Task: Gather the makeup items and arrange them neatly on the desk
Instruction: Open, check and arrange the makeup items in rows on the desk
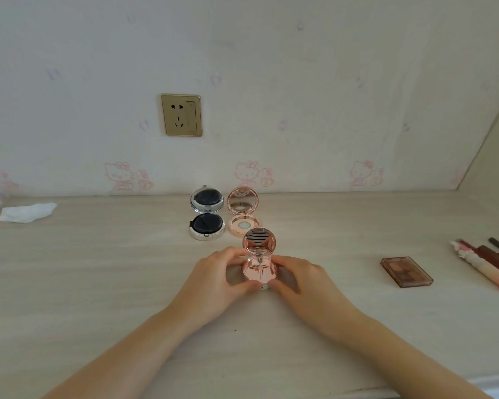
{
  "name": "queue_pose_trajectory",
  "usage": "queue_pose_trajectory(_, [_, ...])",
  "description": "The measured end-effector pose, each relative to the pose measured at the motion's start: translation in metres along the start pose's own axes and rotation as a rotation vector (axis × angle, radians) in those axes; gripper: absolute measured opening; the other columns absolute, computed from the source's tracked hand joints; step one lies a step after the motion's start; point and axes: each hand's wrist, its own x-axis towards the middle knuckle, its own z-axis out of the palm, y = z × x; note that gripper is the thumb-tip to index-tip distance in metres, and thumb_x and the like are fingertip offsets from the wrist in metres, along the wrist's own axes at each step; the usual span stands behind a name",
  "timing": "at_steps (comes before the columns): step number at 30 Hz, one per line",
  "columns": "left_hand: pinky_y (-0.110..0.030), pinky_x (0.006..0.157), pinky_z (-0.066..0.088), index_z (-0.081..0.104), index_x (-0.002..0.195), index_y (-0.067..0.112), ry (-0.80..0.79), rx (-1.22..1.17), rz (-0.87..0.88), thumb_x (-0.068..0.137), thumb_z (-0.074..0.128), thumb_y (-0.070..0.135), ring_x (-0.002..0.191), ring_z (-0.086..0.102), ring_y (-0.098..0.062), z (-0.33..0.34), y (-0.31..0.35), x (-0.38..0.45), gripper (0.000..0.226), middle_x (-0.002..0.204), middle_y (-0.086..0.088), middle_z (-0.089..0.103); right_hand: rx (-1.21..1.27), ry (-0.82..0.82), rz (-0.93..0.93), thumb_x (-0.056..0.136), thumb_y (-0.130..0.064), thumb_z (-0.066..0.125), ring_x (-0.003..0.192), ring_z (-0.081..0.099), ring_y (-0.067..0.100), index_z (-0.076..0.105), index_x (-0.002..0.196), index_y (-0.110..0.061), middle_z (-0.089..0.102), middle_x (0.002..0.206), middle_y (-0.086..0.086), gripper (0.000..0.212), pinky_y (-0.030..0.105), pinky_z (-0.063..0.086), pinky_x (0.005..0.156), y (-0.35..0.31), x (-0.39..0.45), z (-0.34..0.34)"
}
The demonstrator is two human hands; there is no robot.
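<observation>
Hands meet mid-tabletop [98,283]: we see the left hand [216,279] and right hand [301,280] both curled round a rose-gold compact [259,263], fingers pinching its base from either side. Its lid stands upright, the mirror showing stripes. Behind it, near the wall, sit an open silver compact [207,217] with a dark puff inside, and just beside it an open pink compact [244,216] with a pale round centre. Well to the right lie an eyeshadow palette [406,271] and several lipstick tubes [484,264]. Both forearms reach in from the near edge, converging. A crumpled tissue [26,212] lies far left.
</observation>
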Motion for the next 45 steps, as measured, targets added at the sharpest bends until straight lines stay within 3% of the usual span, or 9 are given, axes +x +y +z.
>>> queue_pose_trajectory(3, [-0.021, 0.098, 0.042, 0.054, 0.122, 0.036, -0.014, 0.000, 0.013, 0.066, 0.080, 0.051, 0.110, 0.056, 0.008, 0.004, 0.001, 0.004, 0.064, 0.107, 0.025, 0.066, -0.020, -0.020, -0.012, 0.089, -0.027, 0.057, 0.086, 0.060, 0.015, 0.063, 0.103, -0.025, 0.069, 0.094, -0.004, 0.015, 0.029, 0.046, 0.080, 0.007, 0.005, -0.002])
queue_pose_trajectory(6, [-0.032, 0.098, 0.043, 0.043, 0.131, 0.035, -0.058, 0.056, 0.037, 0.072, 0.076, 0.050, 0.113, 0.056, -0.003, 0.012, 0.002, 0.015, 0.069, 0.114, 0.020, 0.066, -0.050, -0.020, -0.004, 0.088, -0.023, 0.058, 0.088, 0.061, 0.017, 0.065, 0.103, -0.023, 0.070, 0.096, -0.004, 0.016, 0.026, 0.045, 0.079, 0.017, 0.012, -0.007])
queue_pose_trajectory(13, [-0.036, 0.095, 0.045, 0.042, 0.125, 0.028, -0.085, 0.179, 0.018, 0.078, 0.070, 0.048, 0.118, 0.052, -0.009, 0.034, 0.013, 0.058, 0.058, 0.123, 0.011, 0.061, 0.078, 0.043, 0.155, 0.089, -0.012, 0.059, 0.106, 0.062, 0.013, 0.061, 0.121, -0.021, 0.068, 0.114, -0.003, 0.033, 0.020, 0.045, 0.088, 0.043, 0.035, -0.022])
queue_pose_trajectory(18, [-0.039, 0.090, 0.047, 0.037, 0.128, 0.026, -0.088, 0.305, -0.016, 0.082, 0.063, 0.051, 0.117, 0.049, -0.020, 0.046, 0.021, 0.084, 0.059, 0.121, 0.000, 0.056, 0.069, -0.039, 0.187, 0.088, -0.026, 0.065, 0.114, 0.057, 0.016, 0.042, 0.140, -0.020, 0.064, 0.122, -0.001, 0.057, 0.018, 0.038, 0.085, 0.058, 0.056, -0.029])
queue_pose_trajectory(24, [-0.037, 0.093, 0.043, 0.045, 0.128, 0.010, -0.106, 0.488, -0.043, 0.088, 0.060, 0.048, 0.119, 0.045, -0.027, 0.049, 0.038, 0.106, 0.057, 0.117, -0.014, 0.052, -0.013, -0.032, 0.088, 0.091, -0.021, 0.057, 0.091, 0.059, 0.022, 0.060, 0.111, -0.015, 0.066, 0.102, 0.003, 0.022, 0.025, 0.038, 0.072, 0.067, 0.076, -0.028])
queue_pose_trajectory(30, [-0.034, 0.088, 0.041, 0.042, 0.133, 0.012, -0.177, 0.527, -0.060, 0.090, 0.057, 0.048, 0.115, 0.048, -0.026, 0.043, 0.038, 0.123, 0.058, 0.122, -0.012, 0.043, -0.046, -0.015, 0.079, 0.092, -0.015, 0.050, 0.076, 0.044, 0.015, 0.060, 0.099, -0.014, 0.051, 0.082, -0.006, 0.013, 0.016, 0.032, 0.059, 0.076, 0.092, -0.022])
queue_pose_trajectory(36, [-0.039, 0.094, 0.044, 0.046, 0.132, 0.017, -0.159, 0.525, -0.026, 0.092, 0.054, 0.046, 0.121, 0.048, -0.024, 0.042, 0.026, 0.127, 0.050, 0.129, -0.009, 0.043, -0.028, -0.007, 0.113, 0.091, -0.015, 0.048, 0.080, 0.049, 0.019, 0.058, 0.108, -0.013, 0.058, 0.091, 0.000, 0.019, 0.025, 0.032, 0.067, 0.084, 0.100, -0.010])
queue_pose_trajectory(40, [-0.039, 0.095, 0.045, 0.051, 0.127, 0.019, -0.089, 0.491, 0.027, 0.093, 0.052, 0.043, 0.131, 0.037, -0.016, 0.044, 0.017, 0.125, 0.042, 0.123, -0.005, 0.054, -0.031, 0.013, 0.091, 0.093, -0.022, 0.050, 0.103, 0.058, 0.023, 0.053, 0.127, -0.017, 0.063, 0.115, 0.004, 0.034, 0.027, 0.042, 0.082, 0.085, 0.100, -0.007])
queue_pose_trajectory(45, [-0.039, 0.095, 0.045, 0.052, 0.129, 0.021, -0.042, 0.491, 0.074, 0.094, 0.051, 0.042, 0.131, 0.036, -0.014, 0.045, 0.014, 0.123, 0.040, 0.120, -0.002, 0.058, -0.051, 0.012, 0.101, 0.095, -0.025, 0.047, 0.111, 0.055, 0.025, 0.047, 0.131, -0.018, 0.061, 0.121, 0.006, 0.036, 0.035, 0.044, 0.092, 0.082, 0.098, -0.005])
